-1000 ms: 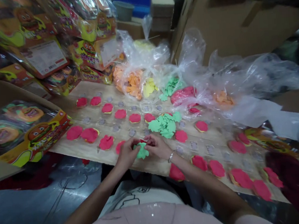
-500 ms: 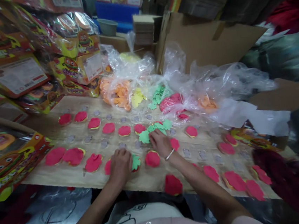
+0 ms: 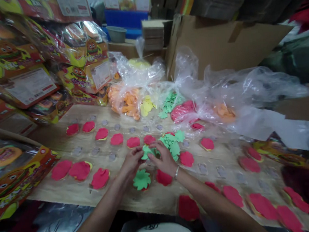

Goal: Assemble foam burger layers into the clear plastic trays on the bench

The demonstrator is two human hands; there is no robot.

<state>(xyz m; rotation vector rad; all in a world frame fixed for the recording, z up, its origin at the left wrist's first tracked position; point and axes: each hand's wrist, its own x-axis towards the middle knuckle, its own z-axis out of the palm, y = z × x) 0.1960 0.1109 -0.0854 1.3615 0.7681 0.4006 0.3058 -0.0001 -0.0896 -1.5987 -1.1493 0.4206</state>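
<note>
Both of my hands meet over the middle of the table. A green leaf-shaped piece (image 3: 147, 152) is pinched between the fingertips of my left hand (image 3: 132, 161) and my right hand (image 3: 162, 159), which wears a bracelet. Just beyond my right hand lies a loose pile of green pieces (image 3: 171, 143). Nearer to me, a green piece (image 3: 141, 179) rests on a red one. Red pieces, such as one (image 3: 100, 178) left of my hands and one (image 3: 186, 159) to the right, lie in rows, some with yellow edges beneath.
Clear plastic bags of orange (image 3: 127, 100), yellow, green and red pieces stand along the table's back. Burger-printed packages (image 3: 84, 79) are stacked at the left. A large cardboard box (image 3: 213, 44) stands behind. Small clear pieces (image 3: 202, 168) lie between the rows.
My left hand has moved up from the front row to meet my right hand, which has come back from the pile. A green piece is now between them. The view has shifted slightly.
</note>
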